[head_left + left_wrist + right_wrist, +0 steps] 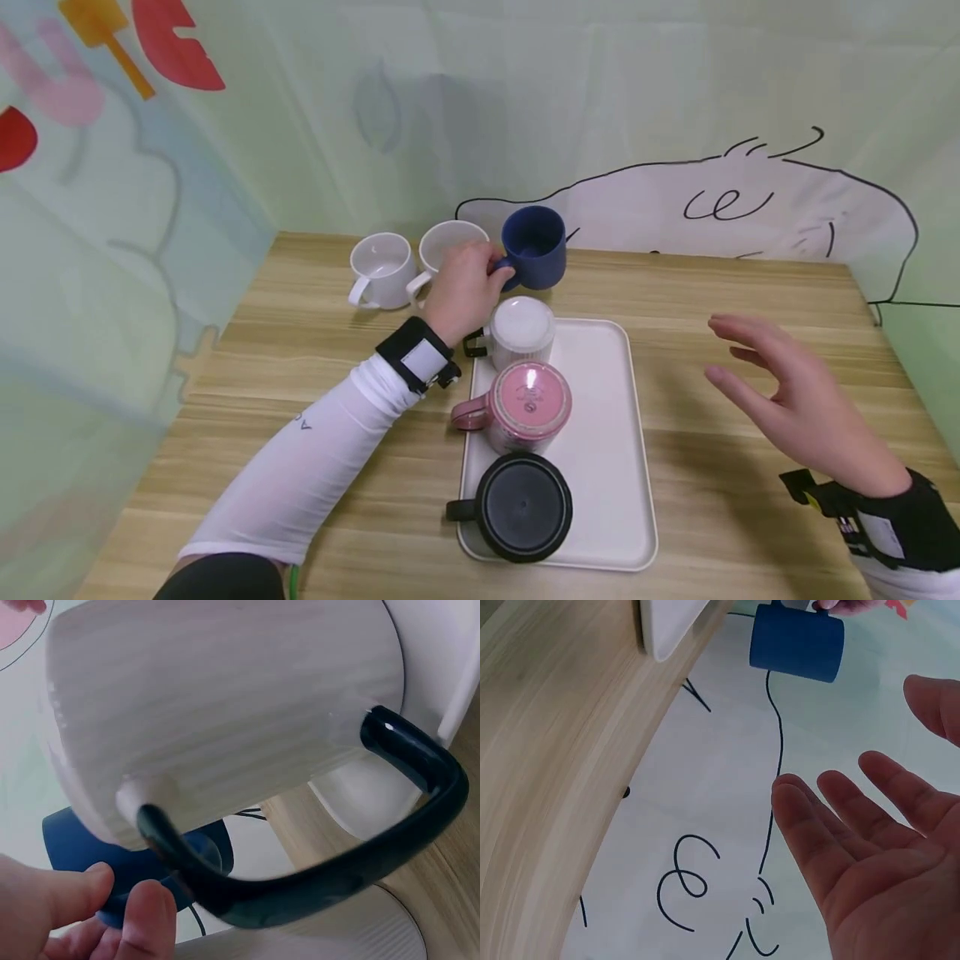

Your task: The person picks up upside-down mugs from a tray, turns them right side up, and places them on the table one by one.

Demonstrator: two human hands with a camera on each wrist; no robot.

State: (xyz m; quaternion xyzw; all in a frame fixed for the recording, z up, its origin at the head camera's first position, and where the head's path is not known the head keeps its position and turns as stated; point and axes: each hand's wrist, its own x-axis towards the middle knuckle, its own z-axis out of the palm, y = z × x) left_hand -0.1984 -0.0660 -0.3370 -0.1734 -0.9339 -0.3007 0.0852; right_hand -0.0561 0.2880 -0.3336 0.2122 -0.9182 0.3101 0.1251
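My left hand (467, 287) pinches the handle of a blue mug (538, 250) at the back of the table. The mug is upright, and in the right wrist view its base appears raised off the tabletop. Just in front of it, a ribbed white mug (522, 329) with a dark handle (315, 889) rests upside down on a white tray (600, 433). Behind my left hand stands a white cup (438, 242), partly hidden. To the right of the tray my right hand (806, 400) hovers with fingers spread loosely, holding nothing.
A pink mug (530, 404) and a black mug (525, 508) lie upside down along the tray's left side, their handles jutting past its rim. Another white cup (382, 275) stands upright at the back left. A printed cloth (615, 100) hangs behind the wooden table (720, 467).
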